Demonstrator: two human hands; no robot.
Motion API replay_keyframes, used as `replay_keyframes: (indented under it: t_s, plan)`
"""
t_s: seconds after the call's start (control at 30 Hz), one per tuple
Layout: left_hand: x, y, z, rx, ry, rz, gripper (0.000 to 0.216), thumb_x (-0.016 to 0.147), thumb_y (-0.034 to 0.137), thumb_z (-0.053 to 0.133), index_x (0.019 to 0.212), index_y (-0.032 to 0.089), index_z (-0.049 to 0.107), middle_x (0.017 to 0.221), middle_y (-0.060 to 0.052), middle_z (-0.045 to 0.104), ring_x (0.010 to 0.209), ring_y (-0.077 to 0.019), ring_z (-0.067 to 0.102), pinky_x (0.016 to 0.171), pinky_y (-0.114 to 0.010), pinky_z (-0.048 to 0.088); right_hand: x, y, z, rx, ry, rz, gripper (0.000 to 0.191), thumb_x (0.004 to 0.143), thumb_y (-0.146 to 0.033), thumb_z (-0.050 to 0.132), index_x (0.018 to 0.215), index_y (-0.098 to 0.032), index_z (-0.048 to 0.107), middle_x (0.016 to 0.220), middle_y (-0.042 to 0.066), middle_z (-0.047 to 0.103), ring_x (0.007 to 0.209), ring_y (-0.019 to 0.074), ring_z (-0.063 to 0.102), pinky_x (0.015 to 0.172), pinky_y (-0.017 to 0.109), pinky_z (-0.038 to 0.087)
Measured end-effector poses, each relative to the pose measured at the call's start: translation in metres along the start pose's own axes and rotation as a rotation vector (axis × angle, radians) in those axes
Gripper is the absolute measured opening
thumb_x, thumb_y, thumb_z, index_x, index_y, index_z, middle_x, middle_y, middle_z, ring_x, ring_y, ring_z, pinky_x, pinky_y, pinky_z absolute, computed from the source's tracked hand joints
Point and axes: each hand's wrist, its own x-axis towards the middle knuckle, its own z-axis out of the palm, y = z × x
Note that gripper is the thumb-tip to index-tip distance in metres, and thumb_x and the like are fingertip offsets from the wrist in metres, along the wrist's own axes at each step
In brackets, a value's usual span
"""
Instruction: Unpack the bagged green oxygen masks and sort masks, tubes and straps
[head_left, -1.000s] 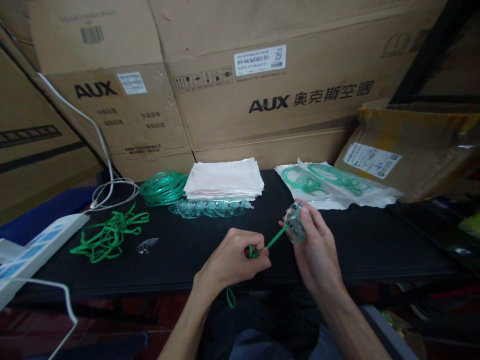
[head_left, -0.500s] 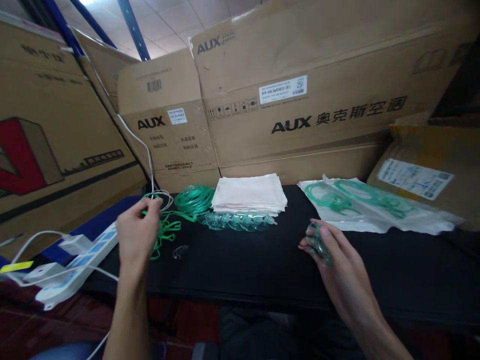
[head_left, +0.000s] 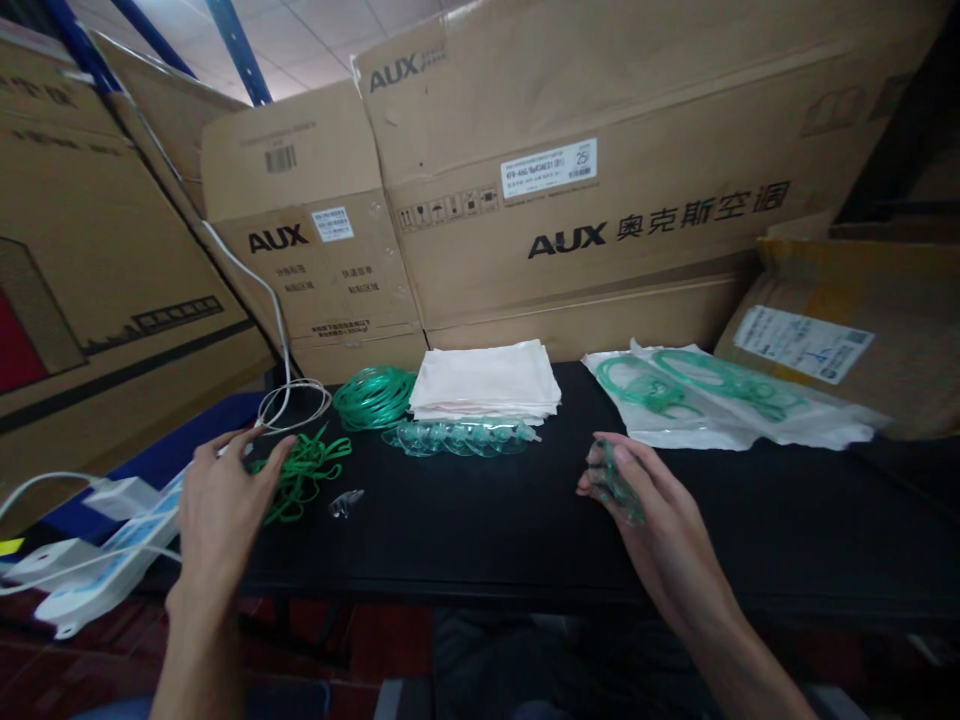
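Crowding your left hand (head_left: 221, 500) is a white power strip (head_left: 101, 572) with cables; next come a tangled heap of flat green straps (head_left: 304, 480), small clear plastic pieces (head_left: 345, 503), a coil of glossy green tubing (head_left: 373, 399), a row of clear, green-tinted masks (head_left: 459, 438) before a stack of white sheets (head_left: 486, 380), a clear plastic mask (head_left: 609, 475) clamped in the grip of your right hand (head_left: 667, 515), and white-backed packets of green tubing (head_left: 701, 390). Brown cardboard cartons (head_left: 652, 130) wall the back.

Half a second ago your left grip was pinched on a green strap; now it is spread apart at the heap's left side, while the right keeps the mask. The black tabletop (head_left: 480, 530) stretches between your hands, its front edge passing beneath both forearms.
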Motion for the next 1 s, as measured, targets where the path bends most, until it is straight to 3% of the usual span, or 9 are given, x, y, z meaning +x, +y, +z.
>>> replay_keyframes:
  t_s: [0.1, 0.17, 0.37, 0.5, 0.6, 0.77, 0.9, 1.0]
  plan:
    - [-0.028, 0.012, 0.001, -0.187, -0.209, 0.194, 0.058, 0.09, 0.071, 0.045, 0.106, 0.023, 0.074, 0.117, -0.009, 0.073, 0.112, -0.0343, 0.067, 0.1, -0.05, 0.052, -0.001, 0.0, -0.001, -0.023, -0.044, -0.001, 0.032, 0.086, -0.046, 0.076, 0.11, -0.025, 0.073, 0.098, 0.002, 0.069, 0.079, 0.0164, 0.066, 0.075, 0.029, 0.053]
    - [-0.046, 0.012, 0.01, -0.215, -0.291, 0.24, 0.061, 0.086, 0.075, 0.047, 0.107, 0.025, 0.076, 0.118, -0.008, 0.074, 0.112, -0.0327, 0.068, 0.103, -0.048, 0.051, -0.002, 0.0, 0.0, -0.042, -0.066, -0.008, 0.032, 0.087, -0.046, 0.075, 0.11, -0.025, 0.073, 0.097, 0.002, 0.069, 0.079, 0.0165, 0.066, 0.076, 0.029, 0.052]
    - [-0.067, 0.007, 0.036, -0.23, -0.329, 0.256, 0.065, 0.091, 0.073, 0.041, 0.109, 0.023, 0.078, 0.119, -0.01, 0.075, 0.111, -0.0308, 0.071, 0.101, -0.043, 0.055, -0.001, -0.001, 0.001, -0.12, -0.151, -0.002, 0.036, 0.09, -0.051, 0.069, 0.111, -0.023, 0.073, 0.096, 0.005, 0.07, 0.078, 0.0183, 0.065, 0.071, 0.031, 0.05]
    - [-0.07, 0.017, 0.041, -0.264, -0.309, 0.278, 0.058, 0.094, 0.068, 0.041, 0.108, 0.024, 0.077, 0.117, -0.009, 0.075, 0.109, -0.0297, 0.071, 0.101, -0.043, 0.055, 0.0, 0.001, -0.001, -0.137, -0.207, 0.01, 0.04, 0.094, -0.053, 0.061, 0.113, -0.021, 0.073, 0.095, 0.007, 0.072, 0.077, 0.0198, 0.065, 0.068, 0.031, 0.049]
    - [-0.074, 0.029, 0.039, -0.266, -0.269, 0.278, 0.055, 0.096, 0.064, 0.042, 0.114, 0.023, 0.075, 0.12, -0.009, 0.073, 0.112, -0.0308, 0.068, 0.103, -0.046, 0.053, -0.001, 0.003, -0.003, -0.171, -0.213, 0.025, 0.043, 0.095, -0.052, 0.061, 0.128, -0.025, 0.066, 0.101, 0.007, 0.074, 0.087, 0.022, 0.068, 0.072, 0.032, 0.05]
    - [-0.08, 0.074, 0.024, -0.38, -0.123, 0.3, 0.048, 0.098, 0.058, 0.048, 0.124, 0.024, 0.07, 0.123, -0.008, 0.069, 0.114, -0.0301, 0.066, 0.103, -0.046, 0.051, -0.003, 0.004, -0.003, -0.182, -0.263, -0.007, 0.044, 0.09, -0.045, 0.073, 0.13, -0.031, 0.061, 0.119, 0.004, 0.073, 0.113, 0.0222, 0.067, 0.095, 0.032, 0.051]
    - [-0.074, 0.132, 0.018, -0.594, -0.186, 0.484, 0.029, 0.101, 0.042, 0.054, 0.116, 0.026, 0.072, 0.115, -0.006, 0.072, 0.109, -0.0248, 0.066, 0.099, -0.04, 0.052, -0.002, 0.004, 0.001, -0.183, -0.246, -0.034, 0.046, 0.08, -0.042, 0.083, 0.121, -0.028, 0.066, 0.118, 0.005, 0.074, 0.122, 0.0238, 0.064, 0.105, 0.035, 0.048]
    - [-0.059, 0.174, 0.022, -0.732, -0.266, 0.615, 0.022, 0.101, 0.032, 0.055, 0.111, 0.023, 0.073, 0.111, -0.006, 0.073, 0.108, -0.0225, 0.066, 0.1, -0.039, 0.05, 0.004, 0.001, 0.003, -0.188, -0.24, 0.021, 0.048, 0.082, -0.044, 0.081, 0.124, -0.028, 0.065, 0.118, 0.006, 0.073, 0.12, 0.0246, 0.065, 0.1, 0.035, 0.051]
